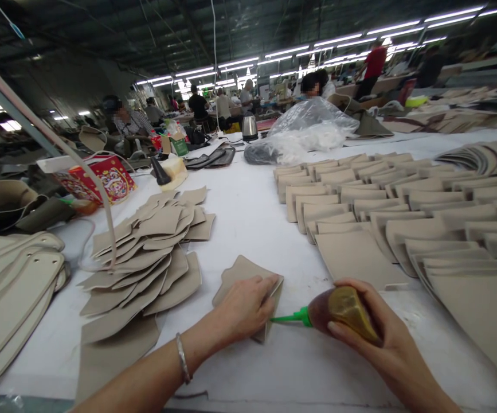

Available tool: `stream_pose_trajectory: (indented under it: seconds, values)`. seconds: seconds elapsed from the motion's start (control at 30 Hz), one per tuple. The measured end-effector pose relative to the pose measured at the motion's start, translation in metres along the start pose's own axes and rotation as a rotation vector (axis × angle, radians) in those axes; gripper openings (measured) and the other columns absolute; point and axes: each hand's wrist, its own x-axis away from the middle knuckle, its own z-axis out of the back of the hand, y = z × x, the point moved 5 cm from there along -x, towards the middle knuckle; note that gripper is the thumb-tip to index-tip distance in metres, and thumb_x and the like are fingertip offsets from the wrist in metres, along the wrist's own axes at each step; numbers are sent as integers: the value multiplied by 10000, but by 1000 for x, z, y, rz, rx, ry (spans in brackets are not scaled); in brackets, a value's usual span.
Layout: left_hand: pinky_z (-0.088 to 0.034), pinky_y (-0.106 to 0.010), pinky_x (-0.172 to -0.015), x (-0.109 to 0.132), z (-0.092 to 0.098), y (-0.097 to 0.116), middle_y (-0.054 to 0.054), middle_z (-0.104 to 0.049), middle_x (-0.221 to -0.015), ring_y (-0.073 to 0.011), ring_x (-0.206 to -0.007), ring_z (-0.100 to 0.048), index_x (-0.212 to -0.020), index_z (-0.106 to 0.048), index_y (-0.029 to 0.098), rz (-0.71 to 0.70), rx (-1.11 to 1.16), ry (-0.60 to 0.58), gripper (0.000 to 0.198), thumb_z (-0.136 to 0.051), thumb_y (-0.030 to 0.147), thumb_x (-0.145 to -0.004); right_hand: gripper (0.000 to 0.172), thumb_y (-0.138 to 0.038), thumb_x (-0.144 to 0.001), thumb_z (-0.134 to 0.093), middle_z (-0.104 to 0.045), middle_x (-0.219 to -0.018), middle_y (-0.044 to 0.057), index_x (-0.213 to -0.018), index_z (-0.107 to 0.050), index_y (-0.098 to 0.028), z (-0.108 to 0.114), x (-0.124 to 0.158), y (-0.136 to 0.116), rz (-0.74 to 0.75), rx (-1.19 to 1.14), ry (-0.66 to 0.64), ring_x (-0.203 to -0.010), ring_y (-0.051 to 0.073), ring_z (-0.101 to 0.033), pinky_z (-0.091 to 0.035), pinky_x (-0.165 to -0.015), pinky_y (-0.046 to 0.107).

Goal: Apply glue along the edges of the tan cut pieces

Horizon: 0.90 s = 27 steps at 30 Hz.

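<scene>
My left hand lies on a small beige cut piece on the white table, fingers curled and pressing it down. My right hand is wrapped round a brown glue bottle held on its side. The bottle's green nozzle points left and touches the right edge of that piece, just by my left fingertips. A metal bracelet sits on my left wrist.
A loose heap of beige pieces lies at left, with long cream strips beyond it. Overlapping rows of beige pieces cover the right side. A plastic bag, a kettle, a red box and seated workers are at the back.
</scene>
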Motion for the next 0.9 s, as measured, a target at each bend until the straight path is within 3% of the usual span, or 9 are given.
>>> stream_pose_trajectory:
  seconds: [0.1, 0.23, 0.37, 0.53, 0.7, 0.9]
  values:
    - [-481, -342, -845, 0, -1, -1, -55, -654, -1042, -239, -927, -627, -1330, -481, 253, -5, 5, 9, 426, -376, 244, -917, 438, -436, -816, -692, -637, -1081, 41, -1175, -526, -247, -4, 2, -1, 38, -2, -71, -976, 253, -635, -527, -783, 270]
    - [-481, -353, -857, 1, -2, -2, -60, -653, -1063, -245, -936, -627, -1340, -473, 252, -5, 6, 12, 430, -373, 249, -922, 416, -447, -831, -682, -623, -1044, 23, -1170, -518, -269, -3, 6, 2, 40, 22, -33, -914, 227, -635, -524, -771, 254]
    - [-475, -357, -881, 1, -2, -1, -65, -647, -1104, -248, -967, -624, -1349, -470, 246, -2, 26, 5, 433, -365, 248, -929, 445, -433, -825, -691, -620, -1081, 29, -1199, -506, -280, -5, 9, 5, 67, -8, -104, -951, 236, -634, -530, -765, 248]
    - [-478, -367, -879, 0, -3, -1, -70, -650, -1079, -254, -963, -627, -1353, -472, 239, 10, 16, -5, 437, -356, 245, -931, 411, -415, -820, -693, -615, -1053, 12, -1172, -523, -286, -1, 8, 7, 41, -2, -34, -918, 222, -627, -522, -779, 244]
    - [-476, -361, -888, 0, -3, -1, -73, -646, -1114, -253, -982, -626, -1353, -474, 228, 4, 23, 3, 443, -363, 241, -925, 428, -406, -818, -690, -610, -1075, 9, -1188, -508, -291, -7, 11, 3, 46, -80, -102, -954, 225, -616, -505, -804, 247]
    - [-478, -352, -875, 0, -2, -1, -65, -652, -1080, -243, -955, -628, -1350, -469, 242, 15, 9, -11, 442, -358, 235, -922, 402, -404, -814, -689, -591, -1081, 14, -1161, -522, -288, -2, 7, 5, 12, -17, 8, -947, 227, -596, -477, -845, 281]
